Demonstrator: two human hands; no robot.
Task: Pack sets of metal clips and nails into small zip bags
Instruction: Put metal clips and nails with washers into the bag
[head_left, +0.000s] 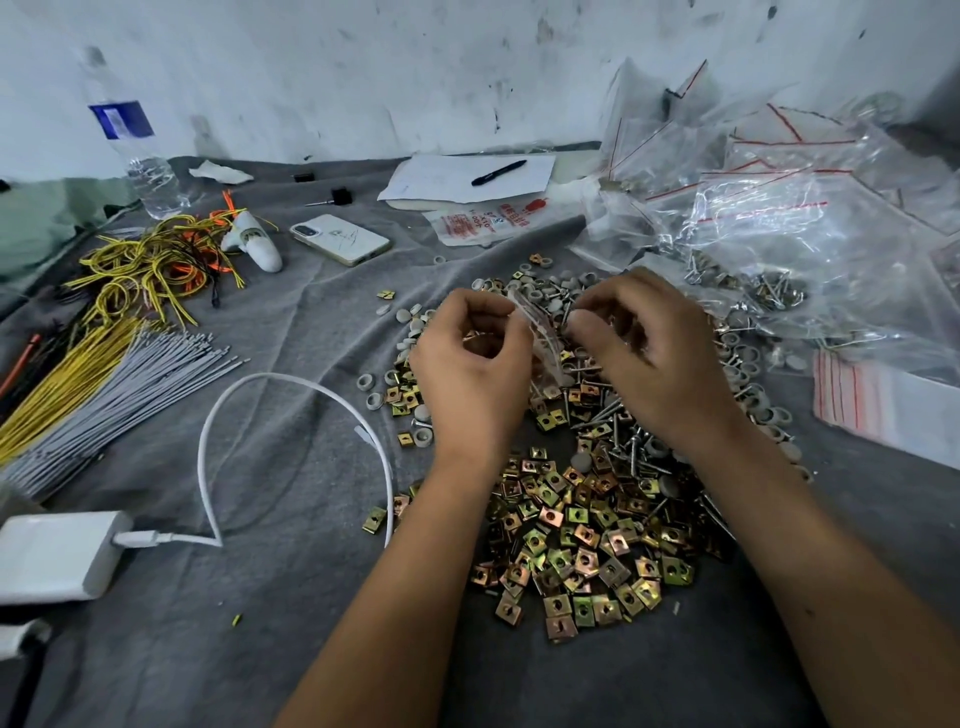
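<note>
— What have your fingers got just now?

— Both sets are curled in and pinching one small clear plastic zip bag (540, 338). My left hand (470, 371) nips its left edge between thumb and fingertips; my right hand (652, 358) nips the right edge. The bag hangs between them, raised above the heap. Whether anything lies inside it, I cannot tell.

— And under your hands?

— The heap of small square brass-coloured metal clips (587, 540), each with a hole in it, spread over the grey cloth (291, 457) from my wrists toward the near edge. Mixed in just beside my right wrist lie the thin silver nails (613, 421), and round grey plastic caps (415, 317) ring the pile's far side.

— Further out?

— Toward the right far corner, a loose mound of clear zip bags with red seal strips (779, 208), some holding nails. A flat stack of red-striped bags (878, 400) lies at the right edge. On my left, a white charging cable (218, 415) loops to a white power brick (57, 556) at the left near edge. Beyond it, grey and yellow bundled wire ties (104, 384), a tangle of yellow and orange wires (156, 260), a white phone (340, 239), and a clear plastic water bottle (135, 150) at the far left. A black pen (498, 172) rests on white paper (467, 179) by the far edge.
</note>
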